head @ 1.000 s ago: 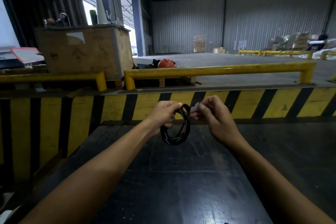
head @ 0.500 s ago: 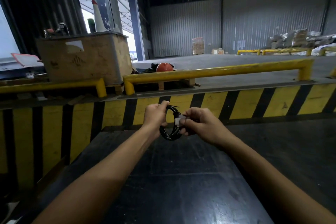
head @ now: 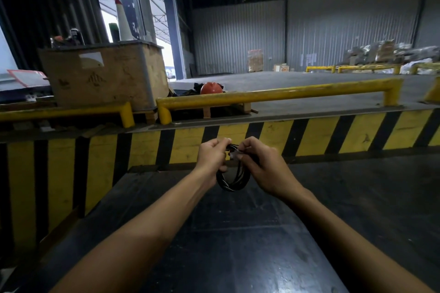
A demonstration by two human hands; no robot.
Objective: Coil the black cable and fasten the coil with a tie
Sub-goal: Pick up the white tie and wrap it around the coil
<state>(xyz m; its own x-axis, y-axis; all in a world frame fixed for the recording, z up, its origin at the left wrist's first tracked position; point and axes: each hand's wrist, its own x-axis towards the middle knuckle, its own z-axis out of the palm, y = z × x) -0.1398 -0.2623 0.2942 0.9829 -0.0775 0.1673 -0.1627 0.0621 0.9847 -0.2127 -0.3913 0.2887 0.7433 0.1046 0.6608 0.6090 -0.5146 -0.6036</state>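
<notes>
Both hands (head: 238,162) closed on cable coil (head: 234,179)

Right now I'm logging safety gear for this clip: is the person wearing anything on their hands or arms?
No gear shows. The left hand and right hand are bare, with no gloves. Both forearms are uncovered right down to the frame's bottom edge: no sleeves, watch or wristband in view. I can't make out any rings.

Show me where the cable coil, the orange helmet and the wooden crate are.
cable coil (head: 232,184): head view, bottom of loop.
orange helmet (head: 210,88): head view, dome.
wooden crate (head: 102,76): head view, front face.
</notes>
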